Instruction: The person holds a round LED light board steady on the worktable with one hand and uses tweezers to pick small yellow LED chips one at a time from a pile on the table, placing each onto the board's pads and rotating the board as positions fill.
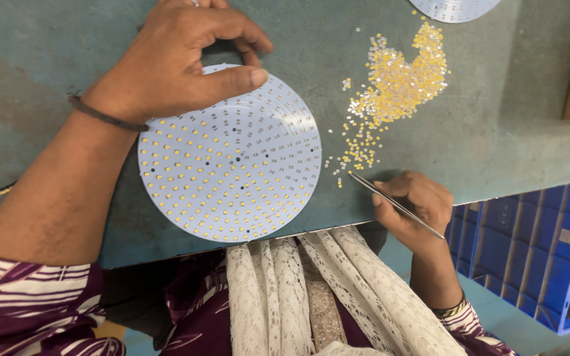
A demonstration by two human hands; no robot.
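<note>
A round white circuit board (pixel 232 158) dotted with small yellow chips lies on the green worktable (pixel 47 53). My left hand (pixel 173 59) rests on the board's upper left edge, thumb pressed on its surface. My right hand (pixel 413 207) grips thin metal tweezers (pixel 390 201) whose tip points at the lower end of a loose pile of tiny yellow chips (pixel 394 86) to the right of the board. The tweezer tip sits close to a few scattered chips near the table's front edge.
Part of a second round white board (pixel 453 8) shows at the top edge. Blue plastic crates (pixel 529 244) stand below the table on the right. A white lace scarf (pixel 311 296) hangs over my lap.
</note>
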